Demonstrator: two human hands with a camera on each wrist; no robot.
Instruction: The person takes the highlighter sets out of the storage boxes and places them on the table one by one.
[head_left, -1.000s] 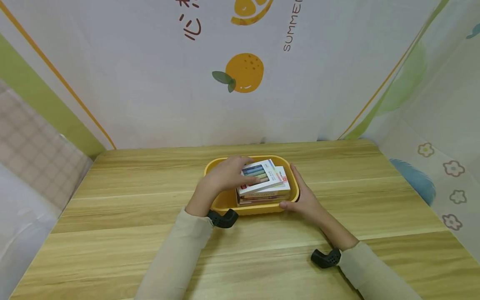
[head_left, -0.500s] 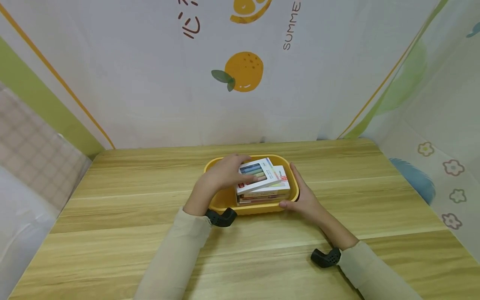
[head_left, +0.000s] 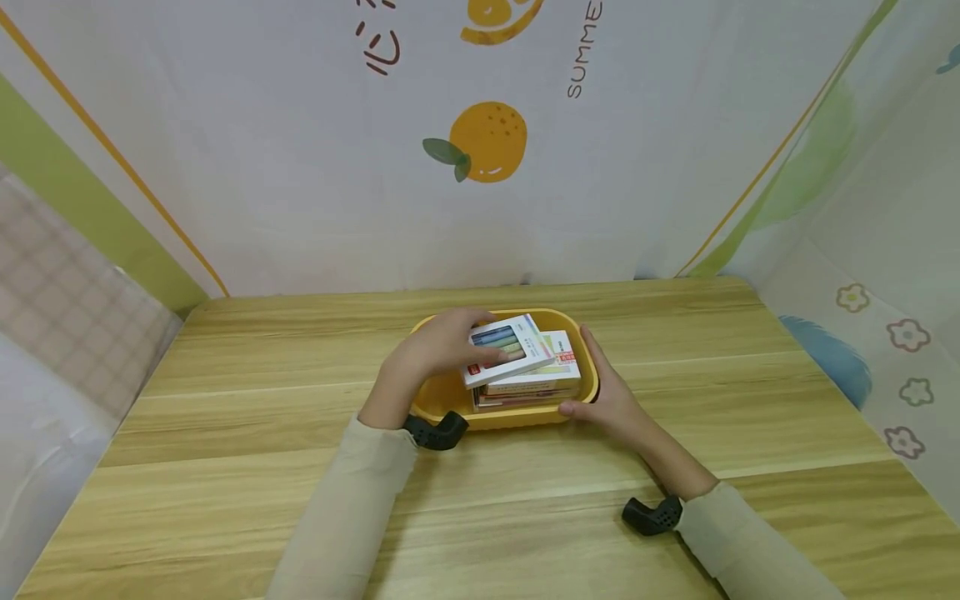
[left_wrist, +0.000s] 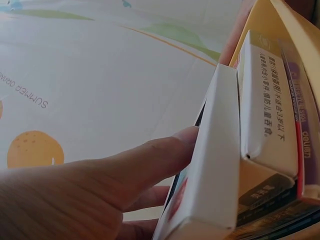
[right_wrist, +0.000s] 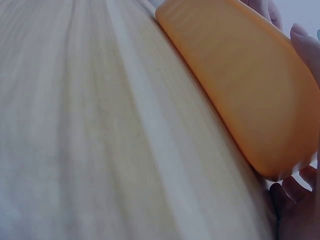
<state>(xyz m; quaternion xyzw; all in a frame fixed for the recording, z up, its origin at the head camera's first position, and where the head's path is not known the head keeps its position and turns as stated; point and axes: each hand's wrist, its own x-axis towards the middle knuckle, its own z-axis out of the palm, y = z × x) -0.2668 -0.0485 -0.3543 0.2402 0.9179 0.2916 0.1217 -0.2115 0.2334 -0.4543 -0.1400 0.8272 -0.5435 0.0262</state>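
On the table stands a yellow oval basket (head_left: 442, 406). My left hand (head_left: 441, 343) pinches the left end of a white windowed box of coloured sticks (head_left: 534, 342), with the thumb on its upper face. That box lies slanted over a second white box (head_left: 567, 372), which tops a stack of flat boxes inside the basket. In the left wrist view, the slim white side of the windowed box (left_wrist: 215, 150) stands slightly apart from the box with printed text (left_wrist: 265, 110). My right hand (head_left: 613, 402) holds the basket's right end, thumb at the near rim and fingers round the side.
The wooden table (head_left: 247, 442) extends on both sides of the basket and in front of it. Behind rises a white cloth backdrop (head_left: 322, 192) with fruit prints. Each wrist bears a black curved camera mount (head_left: 651, 517).
My left hand has drawn the windowed box leftward across the stack, uncovering more of the white box beneath. The right hand and the basket have stayed in place.
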